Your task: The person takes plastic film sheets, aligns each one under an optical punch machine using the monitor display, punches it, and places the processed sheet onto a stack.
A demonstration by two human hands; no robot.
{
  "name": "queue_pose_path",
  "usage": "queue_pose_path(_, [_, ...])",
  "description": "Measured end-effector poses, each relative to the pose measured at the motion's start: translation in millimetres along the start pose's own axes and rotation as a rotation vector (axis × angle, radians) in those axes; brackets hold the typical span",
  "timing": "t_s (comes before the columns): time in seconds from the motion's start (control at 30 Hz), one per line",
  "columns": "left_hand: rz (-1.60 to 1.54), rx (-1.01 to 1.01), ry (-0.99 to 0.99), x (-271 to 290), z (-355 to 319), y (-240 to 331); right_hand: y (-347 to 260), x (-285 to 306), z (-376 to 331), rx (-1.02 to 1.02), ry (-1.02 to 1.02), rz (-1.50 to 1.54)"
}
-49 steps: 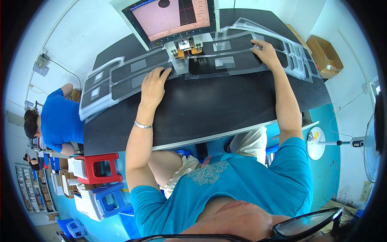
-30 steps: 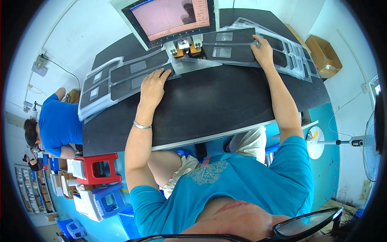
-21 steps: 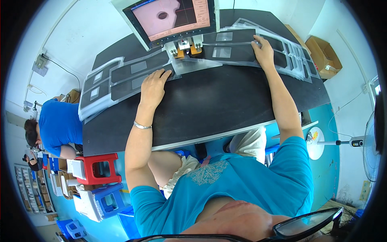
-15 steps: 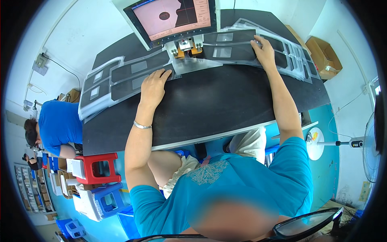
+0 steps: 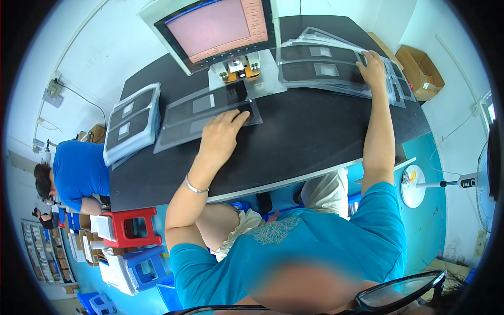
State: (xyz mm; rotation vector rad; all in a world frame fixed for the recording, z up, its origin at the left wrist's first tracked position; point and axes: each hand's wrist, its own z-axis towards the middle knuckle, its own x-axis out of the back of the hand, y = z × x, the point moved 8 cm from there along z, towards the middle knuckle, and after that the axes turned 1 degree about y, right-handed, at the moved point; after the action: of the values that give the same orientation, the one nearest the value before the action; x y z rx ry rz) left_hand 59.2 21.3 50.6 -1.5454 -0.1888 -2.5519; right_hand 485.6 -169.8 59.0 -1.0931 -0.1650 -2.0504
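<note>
My left hand (image 5: 223, 135) lies with its fingers stretched out on a clear plastic sheet (image 5: 176, 126) with dark panels and small pale windows. That sheet reaches toward the small metal fixture (image 5: 241, 72) below the monitor (image 5: 212, 30). Over at the right, my right hand (image 5: 373, 68) rests, fingers apart, on the right end of a similar sheet (image 5: 302, 54). This one lies on top of a fanned-out pile of such sheets. Another stack (image 5: 140, 118) of them stands at the table's left end.
The black table (image 5: 310, 121) spreads in front of me. A cardboard box (image 5: 420, 68) is beyond its right end, and a standing fan (image 5: 483, 184) is at the far right. To the left are a red stool (image 5: 134, 226) and a person in blue (image 5: 79, 168).
My right hand has moved right with a sheet, now over the right pile. My left hand and its sheet have come right, away from the left stack. The dark shape has gone from the monitor.
</note>
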Motion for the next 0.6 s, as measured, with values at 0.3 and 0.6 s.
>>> queue_pose_path(0.3, [0.043, -0.017, 0.019, -19, 5, 10, -108, -23, -28, 0.374, 0.061, 0.276])
queue_pose_path(0.6, [0.034, -0.002, 0.000, -19, 7, 11, -131, -28, -39, 0.422, -0.054, 0.325])
